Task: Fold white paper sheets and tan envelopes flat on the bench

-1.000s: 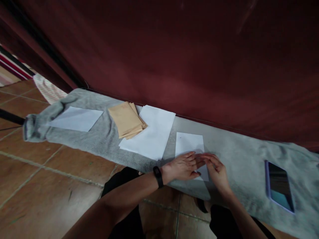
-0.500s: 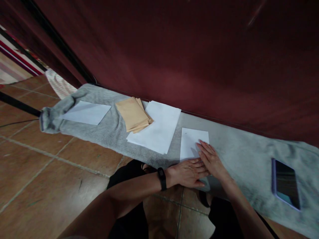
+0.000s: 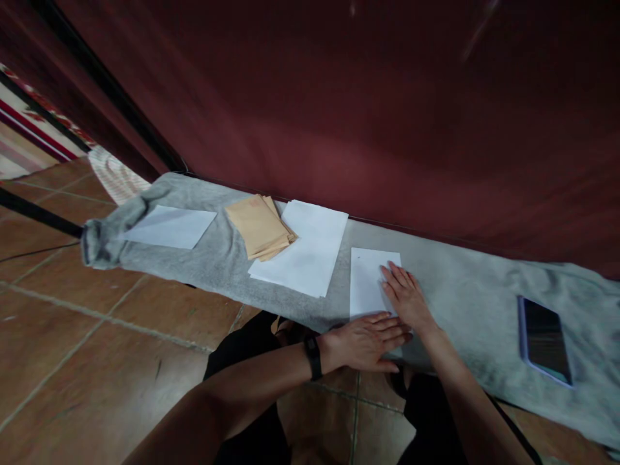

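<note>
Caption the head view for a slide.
Left hand and right hand over a white sheet on grey cloth, between tan envelopes and phone.

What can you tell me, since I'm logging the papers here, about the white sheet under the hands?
The white sheet looks like plain, smooth paper, rectangular, with a small dark mark near its far left corner. It lies flat on the grey cloth, to the right of the larger white sheets and apart from them. The left hand lies palm down across its near part; the right hand rests at its right side. Whether it is folded cannot be told.
</note>
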Tool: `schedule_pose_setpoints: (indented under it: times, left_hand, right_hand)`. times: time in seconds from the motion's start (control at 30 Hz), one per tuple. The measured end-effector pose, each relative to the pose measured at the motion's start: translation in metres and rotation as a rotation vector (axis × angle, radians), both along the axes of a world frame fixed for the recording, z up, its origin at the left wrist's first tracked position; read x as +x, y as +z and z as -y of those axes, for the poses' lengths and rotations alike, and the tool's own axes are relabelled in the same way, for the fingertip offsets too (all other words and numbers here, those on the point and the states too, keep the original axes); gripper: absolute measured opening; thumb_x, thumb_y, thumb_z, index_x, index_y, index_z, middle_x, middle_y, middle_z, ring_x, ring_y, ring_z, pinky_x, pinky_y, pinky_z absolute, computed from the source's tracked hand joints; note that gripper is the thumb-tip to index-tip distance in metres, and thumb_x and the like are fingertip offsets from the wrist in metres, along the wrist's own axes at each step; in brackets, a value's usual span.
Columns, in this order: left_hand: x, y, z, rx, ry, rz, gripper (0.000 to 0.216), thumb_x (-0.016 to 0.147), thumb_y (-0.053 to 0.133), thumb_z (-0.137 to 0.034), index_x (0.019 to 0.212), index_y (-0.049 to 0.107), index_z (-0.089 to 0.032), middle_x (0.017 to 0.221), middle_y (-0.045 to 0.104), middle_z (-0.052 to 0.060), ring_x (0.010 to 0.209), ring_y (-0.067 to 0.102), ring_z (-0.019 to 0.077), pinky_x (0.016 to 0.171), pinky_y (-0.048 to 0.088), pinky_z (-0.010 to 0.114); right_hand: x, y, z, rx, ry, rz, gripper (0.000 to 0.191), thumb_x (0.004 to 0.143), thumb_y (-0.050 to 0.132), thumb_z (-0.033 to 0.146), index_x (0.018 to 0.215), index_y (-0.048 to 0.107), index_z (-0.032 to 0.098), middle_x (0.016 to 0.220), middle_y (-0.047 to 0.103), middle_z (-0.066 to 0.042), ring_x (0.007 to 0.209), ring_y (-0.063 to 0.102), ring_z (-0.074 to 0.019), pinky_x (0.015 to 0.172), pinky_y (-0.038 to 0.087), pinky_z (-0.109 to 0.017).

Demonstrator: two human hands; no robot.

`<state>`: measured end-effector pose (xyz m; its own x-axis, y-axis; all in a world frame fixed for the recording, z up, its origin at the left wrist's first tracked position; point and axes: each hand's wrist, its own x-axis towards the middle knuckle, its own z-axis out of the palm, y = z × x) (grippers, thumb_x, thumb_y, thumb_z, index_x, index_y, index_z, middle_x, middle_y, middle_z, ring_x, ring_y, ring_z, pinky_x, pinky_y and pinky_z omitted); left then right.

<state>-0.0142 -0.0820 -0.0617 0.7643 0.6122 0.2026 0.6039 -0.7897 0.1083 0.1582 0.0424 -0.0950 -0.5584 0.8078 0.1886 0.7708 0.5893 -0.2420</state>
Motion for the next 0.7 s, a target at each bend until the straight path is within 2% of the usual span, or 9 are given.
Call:
schedule_pose_setpoints:
  times: [0.17, 0.3, 0.47, 0.57, 0.7]
  left_hand:
    - [-0.008, 0.019, 0.003, -0.084, -0.043, 0.005, 0.063, 0.103, 0.031, -0.056, 0.150, 0.041, -0.015, 0.158, 0.043, 0.009, 0.149, 0.032, 0.0180, 0.122, 0.022, 0.034]
    - [-0.012, 0.025, 0.005, -0.117, -0.042, 0.007, 0.058, 0.105, 0.027, -0.051, 0.150, 0.041, -0.018, 0.158, 0.043, 0.006, 0.148, 0.034, 0.0161, 0.123, 0.023, 0.032]
    - [-0.015, 0.022, 0.006, -0.062, 0.091, -0.022, 0.048, 0.106, 0.034, -0.037, 0.148, 0.044, -0.017, 0.155, 0.047, 0.007, 0.144, 0.040, 0.0176, 0.122, 0.026, 0.034]
    - [-0.019, 0.017, 0.005, -0.043, 0.154, -0.051, 0.046, 0.105, 0.038, -0.039, 0.143, 0.050, -0.018, 0.154, 0.048, 0.008, 0.143, 0.042, 0.0219, 0.121, 0.027, 0.041]
    - [-0.024, 0.015, 0.001, -0.065, 0.179, -0.062, 0.041, 0.105, 0.037, -0.035, 0.139, 0.053, -0.020, 0.153, 0.050, 0.006, 0.141, 0.044, 0.0213, 0.120, 0.030, 0.043]
  right_hand:
    - [-0.008, 0.003, -0.002, 0.023, -0.062, 0.044, 0.051, 0.105, 0.031, 0.039, 0.154, 0.039, 0.027, 0.162, 0.031, -0.004, 0.148, 0.035, -0.0270, 0.122, 0.026, -0.050]
    - [-0.013, 0.005, -0.007, 0.034, -0.106, 0.058, 0.052, 0.105, 0.029, 0.040, 0.154, 0.040, 0.025, 0.162, 0.032, -0.006, 0.147, 0.035, -0.0264, 0.121, 0.026, -0.050]
    - [-0.012, 0.004, -0.009, 0.042, -0.123, 0.049, 0.051, 0.105, 0.029, 0.042, 0.153, 0.040, 0.027, 0.161, 0.034, -0.005, 0.147, 0.037, -0.0251, 0.121, 0.027, -0.050]
    - [-0.008, 0.004, -0.010, 0.032, -0.133, 0.050, 0.051, 0.105, 0.030, 0.041, 0.152, 0.042, 0.025, 0.161, 0.036, -0.006, 0.146, 0.037, -0.0252, 0.121, 0.027, -0.049]
    - [-0.003, 0.005, -0.010, 0.028, -0.145, 0.032, 0.050, 0.105, 0.033, 0.041, 0.150, 0.044, 0.025, 0.160, 0.038, -0.007, 0.146, 0.038, -0.0250, 0.120, 0.029, -0.048]
